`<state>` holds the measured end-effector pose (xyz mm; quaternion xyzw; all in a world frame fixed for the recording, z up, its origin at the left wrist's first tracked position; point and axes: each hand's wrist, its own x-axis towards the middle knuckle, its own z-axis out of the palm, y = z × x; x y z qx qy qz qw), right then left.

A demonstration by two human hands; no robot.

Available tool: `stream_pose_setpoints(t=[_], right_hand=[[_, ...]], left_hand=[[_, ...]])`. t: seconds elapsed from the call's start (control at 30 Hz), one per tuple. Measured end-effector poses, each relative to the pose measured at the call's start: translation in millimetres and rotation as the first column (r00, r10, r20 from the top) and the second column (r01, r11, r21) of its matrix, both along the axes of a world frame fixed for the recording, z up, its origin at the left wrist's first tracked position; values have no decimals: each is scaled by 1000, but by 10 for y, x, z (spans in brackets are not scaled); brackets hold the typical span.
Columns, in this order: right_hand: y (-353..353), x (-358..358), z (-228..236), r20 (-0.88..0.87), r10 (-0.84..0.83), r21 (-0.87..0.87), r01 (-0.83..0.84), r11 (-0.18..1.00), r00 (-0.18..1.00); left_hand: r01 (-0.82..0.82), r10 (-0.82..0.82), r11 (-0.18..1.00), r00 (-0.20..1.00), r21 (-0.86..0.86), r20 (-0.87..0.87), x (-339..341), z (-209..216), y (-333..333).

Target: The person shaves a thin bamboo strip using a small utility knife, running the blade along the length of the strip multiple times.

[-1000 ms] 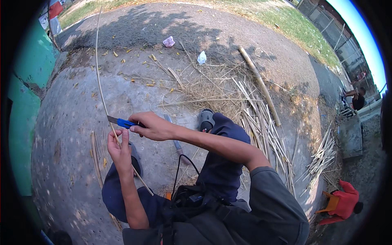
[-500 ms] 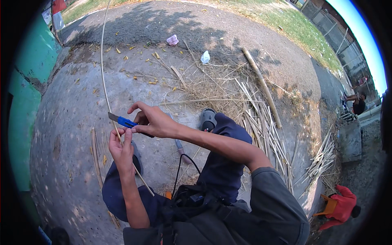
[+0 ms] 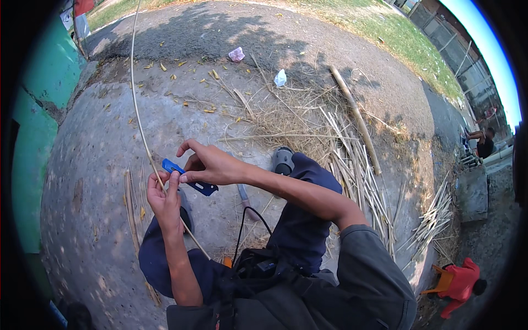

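Observation:
My left hand pinches a long, thin bamboo strip. The strip runs from the far edge of the view, bending slightly, down past my left wrist to my lap. My right hand is closed on a blue utility knife, thumb against its side and index finger raised and curled. The knife's front end lies right beside the strip, close to my left fingertips. Its blade is hard to make out now. Both hands are above the concrete, in front of my bent knees.
Split bamboo strips and dry shavings lie to the right, beside a bamboo pole. A tool with a worn handle rests between my feet. Another strip pile is farther right, near a person in red. A green wall borders the left.
The knife has turned in my right hand: more of its blue body shows below my thumb, and the blade no longer stands out across the strip. My left hand keeps its pinch.

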<state>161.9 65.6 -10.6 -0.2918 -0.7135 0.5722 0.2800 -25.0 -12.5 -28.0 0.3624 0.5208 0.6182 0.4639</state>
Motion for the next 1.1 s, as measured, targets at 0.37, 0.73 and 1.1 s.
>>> stream_pose_setpoints(t=[0.37,0.73,1.1], right_hand=[[716,3423,-1244,557,-714,367,645,670,425],[-1938,4680,-4129,949,-257,-52,895,444,183],[-2893,4447,-4815,970,-241,77,976,202,-26]], left_hand=[[-54,53,997,998,-52,-23,-223,-73,-127],[-83,77,996,979,-25,-190,-171,-287,40],[-73,53,994,970,-78,-237,-159,-326,66]])
